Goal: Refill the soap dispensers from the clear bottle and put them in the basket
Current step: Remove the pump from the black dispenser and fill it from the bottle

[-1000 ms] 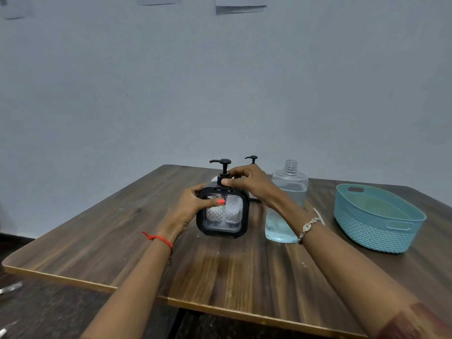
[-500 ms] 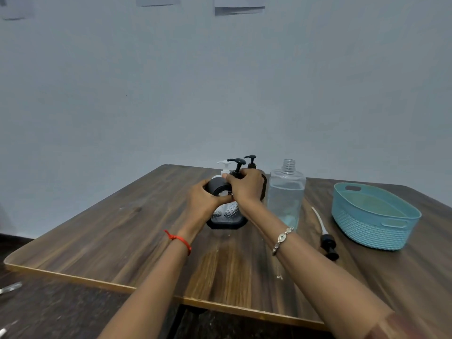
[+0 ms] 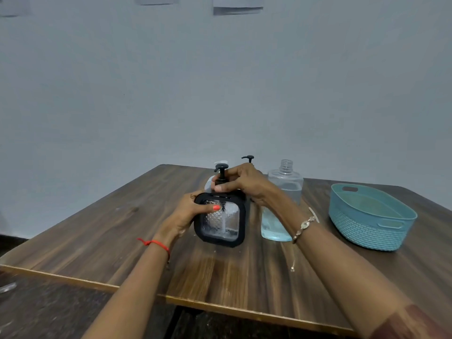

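A square black-framed soap dispenser (image 3: pixel 221 222) with a clear patterned body stands upright at the table's middle. My left hand (image 3: pixel 193 211) grips its left side, thumb across the front. My right hand (image 3: pixel 241 183) holds the base of its black pump (image 3: pixel 221 171) from above. Behind it, two more dispensers show only their pump tops, one white (image 3: pixel 221 163) and one black (image 3: pixel 248 158). The clear bottle (image 3: pixel 281 204), uncapped and partly filled with pale blue liquid, stands just right of my right wrist. The teal basket (image 3: pixel 367 216) sits empty at the right.
The wooden table (image 3: pixel 97 236) has its front edge close to me, with dark floor below. A loose white pump tube (image 3: pixel 313 214) lies between the bottle and the basket, mostly hidden by my right wrist. A grey wall rises behind the table.
Half a second ago the dispenser was turned edge-on with both hands on its top; now it faces me again with my right hand on the pump base and my left on its side.
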Demonstrator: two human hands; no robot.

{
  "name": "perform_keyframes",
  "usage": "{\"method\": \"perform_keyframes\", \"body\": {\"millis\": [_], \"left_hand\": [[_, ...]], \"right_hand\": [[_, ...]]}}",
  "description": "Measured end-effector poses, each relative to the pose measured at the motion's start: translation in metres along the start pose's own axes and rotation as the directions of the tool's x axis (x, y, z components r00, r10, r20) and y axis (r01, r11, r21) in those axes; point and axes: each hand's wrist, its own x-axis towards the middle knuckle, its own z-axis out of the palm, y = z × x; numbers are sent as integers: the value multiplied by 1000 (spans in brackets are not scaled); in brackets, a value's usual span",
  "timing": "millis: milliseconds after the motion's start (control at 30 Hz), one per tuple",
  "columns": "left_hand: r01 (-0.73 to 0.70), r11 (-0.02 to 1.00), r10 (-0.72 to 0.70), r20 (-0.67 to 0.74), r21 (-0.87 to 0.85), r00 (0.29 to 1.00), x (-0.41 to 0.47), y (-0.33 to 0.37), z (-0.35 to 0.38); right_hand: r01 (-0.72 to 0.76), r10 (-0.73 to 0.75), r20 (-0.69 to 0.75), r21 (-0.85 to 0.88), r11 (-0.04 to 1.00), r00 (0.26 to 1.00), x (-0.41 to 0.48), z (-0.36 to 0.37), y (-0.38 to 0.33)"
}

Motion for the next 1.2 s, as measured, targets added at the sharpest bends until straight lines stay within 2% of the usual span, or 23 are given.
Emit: {"method": "perform_keyframes", "body": {"millis": [67, 133, 200, 233, 267, 367, 433, 533, 633, 767, 833, 900, 967, 1100, 1133, 1200], "left_hand": [[38, 999, -33, 123, -38, 992, 1, 1, -4], [88, 994, -68, 242, -71, 968, 1, 2, -4], [123, 985, -81, 302, -123, 950, -1, 1, -2], [121, 981, -74, 292, -149, 954, -1, 1, 0], [109, 981, -66, 255, -158, 965, -1, 1, 2], [40, 998, -37, 57, -48, 998, 1, 4, 7], [14, 999, -12, -55, 33, 998, 4, 5, 10], [16, 997, -6, -146, 70, 989, 8, 7, 16], [14, 997, 1, -194, 78, 981, 10, 8, 16], [8, 999, 2, -232, 43, 973, 8, 8, 16], [2, 999, 8, -233, 45, 972, 8, 8, 17], [-1, 999, 11, -238, 40, 971, 8, 9, 17], [1, 999, 8, -240, 40, 971, 10, 8, 16], [8, 999, 0, -241, 33, 971, 11, 6, 17], [11, 999, -2, -240, 34, 971, 11, 5, 17], [10, 999, 1, -228, 46, 974, 11, 6, 18]], "right_hand": [[13, -42, 228, 127, 992, 973, 1, -10, 5], [-26, -95, 440, 261, 965, 893, 0, -15, 10], [-63, -147, 557, 339, 939, 818, -3, -15, 13], [-75, -143, 548, 357, 931, 824, -4, -16, 15], [-70, -121, 492, 353, 933, 862, -5, -16, 15], [10, -37, 132, 205, 979, 991, -2, -16, 13], [30, -31, -82, -11, 999, 996, -1, -10, 12], [26, -71, -227, -194, 981, 971, -2, -6, 10], [10, -28, -224, -80, 997, 974, -3, -11, 5], [-31, 76, -157, 269, 963, 985, -2, -13, 10], [-47, 86, -212, 181, 982, 973, -3, -9, 13], [-75, 54, -288, -63, 995, 956, -2, -5, 13], [-72, 8, -312, -193, 978, 950, -1, -3, 9], [-77, 57, -255, -69, 995, 965, -2, -8, 0], [-88, 66, -252, -78, 993, 965, -1, -8, 0], [-119, 60, -274, -204, 972, 960, -1, -4, 2]]}}
